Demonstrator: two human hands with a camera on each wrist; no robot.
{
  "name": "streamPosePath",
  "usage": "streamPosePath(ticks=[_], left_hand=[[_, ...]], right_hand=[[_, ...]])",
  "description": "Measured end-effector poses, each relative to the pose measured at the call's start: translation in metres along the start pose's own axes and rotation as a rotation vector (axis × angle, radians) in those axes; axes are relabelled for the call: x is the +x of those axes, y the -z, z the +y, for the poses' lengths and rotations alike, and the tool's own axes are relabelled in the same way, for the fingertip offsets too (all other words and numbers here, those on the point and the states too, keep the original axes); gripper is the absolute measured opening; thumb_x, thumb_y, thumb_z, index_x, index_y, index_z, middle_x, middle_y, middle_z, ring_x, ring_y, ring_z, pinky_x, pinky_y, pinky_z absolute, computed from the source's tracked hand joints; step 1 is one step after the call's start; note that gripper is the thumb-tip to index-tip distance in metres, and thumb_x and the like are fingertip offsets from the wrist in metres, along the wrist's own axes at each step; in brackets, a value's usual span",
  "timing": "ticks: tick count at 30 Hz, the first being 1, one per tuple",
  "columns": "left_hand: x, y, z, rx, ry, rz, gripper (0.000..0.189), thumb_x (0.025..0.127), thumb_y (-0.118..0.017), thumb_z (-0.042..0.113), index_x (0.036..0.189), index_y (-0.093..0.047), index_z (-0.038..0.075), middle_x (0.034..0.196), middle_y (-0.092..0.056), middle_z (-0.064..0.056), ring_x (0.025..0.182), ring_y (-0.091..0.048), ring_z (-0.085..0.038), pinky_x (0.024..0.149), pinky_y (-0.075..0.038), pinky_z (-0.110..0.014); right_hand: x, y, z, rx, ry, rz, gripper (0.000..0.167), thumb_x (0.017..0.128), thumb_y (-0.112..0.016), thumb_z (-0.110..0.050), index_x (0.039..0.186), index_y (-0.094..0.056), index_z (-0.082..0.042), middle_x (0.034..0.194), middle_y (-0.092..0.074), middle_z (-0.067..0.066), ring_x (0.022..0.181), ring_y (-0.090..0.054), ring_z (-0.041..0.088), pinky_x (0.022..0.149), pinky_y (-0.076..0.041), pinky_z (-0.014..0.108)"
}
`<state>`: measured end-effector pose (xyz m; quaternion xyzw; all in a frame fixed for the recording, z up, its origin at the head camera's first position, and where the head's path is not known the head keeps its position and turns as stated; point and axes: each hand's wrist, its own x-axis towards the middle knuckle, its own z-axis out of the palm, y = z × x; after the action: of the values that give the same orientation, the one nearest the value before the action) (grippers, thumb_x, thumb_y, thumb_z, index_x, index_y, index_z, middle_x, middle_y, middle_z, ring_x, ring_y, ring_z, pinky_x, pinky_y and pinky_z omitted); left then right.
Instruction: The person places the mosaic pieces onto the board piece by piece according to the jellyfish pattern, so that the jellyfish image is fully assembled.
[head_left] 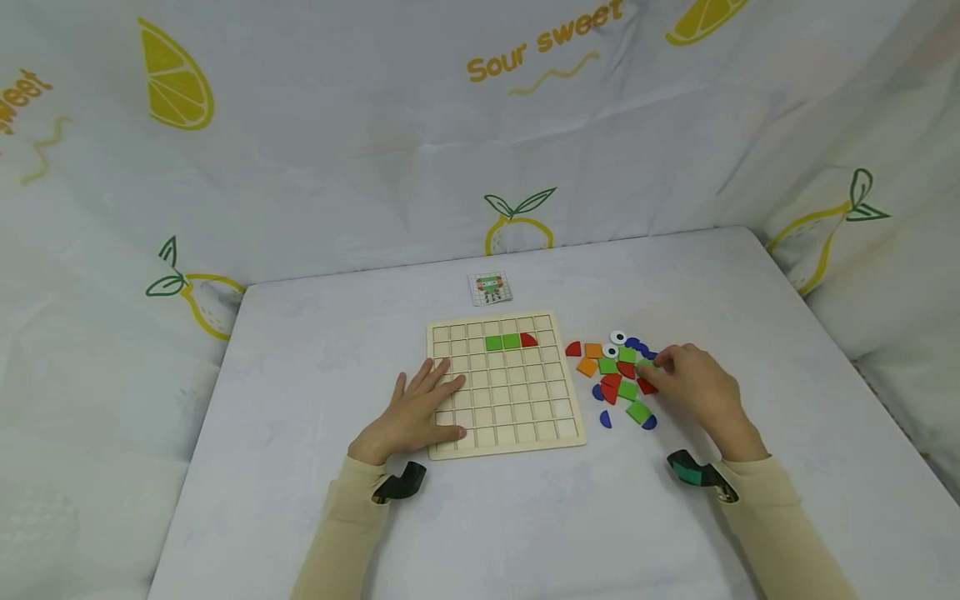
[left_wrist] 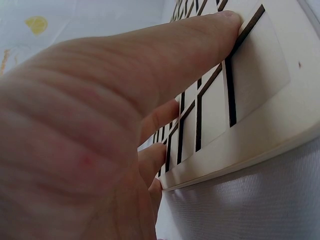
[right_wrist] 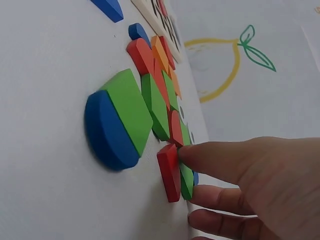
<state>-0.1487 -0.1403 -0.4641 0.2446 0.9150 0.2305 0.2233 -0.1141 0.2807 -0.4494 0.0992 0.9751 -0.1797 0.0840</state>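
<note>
My left hand [head_left: 411, 419] lies with spread fingers on the left edge of a wooden grid board [head_left: 517, 443]. In the left wrist view, its thumb [left_wrist: 200, 37] presses across the grid cells. Two green squares [head_left: 502, 342] and a red quarter-round [head_left: 528, 340] sit side by side in an upper row. Right of the board, my right hand [head_left: 701, 387] pinches a green square tile [right_wrist: 186, 175] between thumb and fingers, low at the pile's right side. A red piece [right_wrist: 170, 172] stands close beside that thumb.
Loose pieces lie right of the board: orange squares [head_left: 587, 367], red quarter-rounds [head_left: 610, 388], blue pieces [head_left: 606, 419], green squares [head_left: 639, 412] and round eye pieces [head_left: 618, 337]. A small pattern card [head_left: 491, 288] lies behind the board. Printed cloth [head_left: 360, 167] hangs behind the white table [head_left: 525, 533].
</note>
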Motion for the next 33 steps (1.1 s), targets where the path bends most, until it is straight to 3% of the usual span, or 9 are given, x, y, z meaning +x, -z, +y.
streamPosePath(ticks=[7, 12, 18, 23, 33], left_hand=[[0.001, -0.001, -0.001, 0.013, -0.003, 0.003, 0.083, 0.09, -0.074, 0.044, 0.159, -0.035, 0.022, 0.173, -0.006, -0.004, 0.161, 0.007, -0.029, 0.124, 0.008, -0.066], [0.001, -0.001, -0.001, 0.016, -0.002, -0.001, 0.083, 0.09, -0.074, 0.045, 0.16, -0.034, 0.022, 0.173, -0.005, -0.004, 0.161, 0.007, -0.028, 0.124, 0.008, -0.066], [0.001, -0.001, -0.002, 0.012, -0.001, -0.003, 0.083, 0.09, -0.074, 0.044, 0.159, -0.035, 0.022, 0.173, -0.006, -0.005, 0.161, 0.007, -0.029, 0.124, 0.007, -0.066], [0.001, 0.001, -0.001, 0.019, 0.005, -0.008, 0.083, 0.09, -0.074, 0.043, 0.16, -0.034, 0.022, 0.173, -0.006, -0.004, 0.161, 0.007, -0.029, 0.124, 0.007, -0.066], [0.0, 0.001, 0.001, -0.004, 0.004, -0.007, 0.083, 0.09, -0.074, 0.042, 0.16, -0.034, 0.021, 0.173, -0.006, -0.005, 0.161, 0.006, -0.029, 0.124, 0.008, -0.065]], right_hand=[[-0.001, -0.001, -0.002, 0.093, 0.019, 0.031, 0.045, 0.095, -0.069, -0.032, 0.118, -0.058, 0.005, 0.099, -0.064, 0.02, 0.086, -0.057, 0.031, 0.068, -0.053, 0.038], [0.002, 0.002, -0.001, 0.19, 0.04, -0.001, 0.036, 0.098, -0.066, -0.03, 0.115, -0.055, 0.0, 0.098, -0.064, 0.018, 0.087, -0.057, 0.029, 0.069, -0.049, 0.032], [0.006, 0.012, -0.012, 0.303, 0.137, 0.034, 0.031, 0.1, -0.065, -0.029, 0.112, -0.056, -0.002, 0.103, -0.063, 0.019, 0.093, -0.056, 0.03, 0.067, -0.048, 0.027], [0.014, 0.023, -0.035, 0.378, 0.224, 0.066, 0.028, 0.1, -0.065, -0.028, 0.11, -0.057, -0.003, 0.102, -0.064, 0.017, 0.097, -0.057, 0.03, 0.07, -0.049, 0.022], [0.039, 0.029, -0.079, 0.579, 0.313, -0.085, 0.028, 0.101, -0.063, -0.029, 0.114, -0.058, -0.004, 0.107, -0.065, 0.013, 0.098, -0.057, 0.028, 0.079, -0.055, 0.033]])
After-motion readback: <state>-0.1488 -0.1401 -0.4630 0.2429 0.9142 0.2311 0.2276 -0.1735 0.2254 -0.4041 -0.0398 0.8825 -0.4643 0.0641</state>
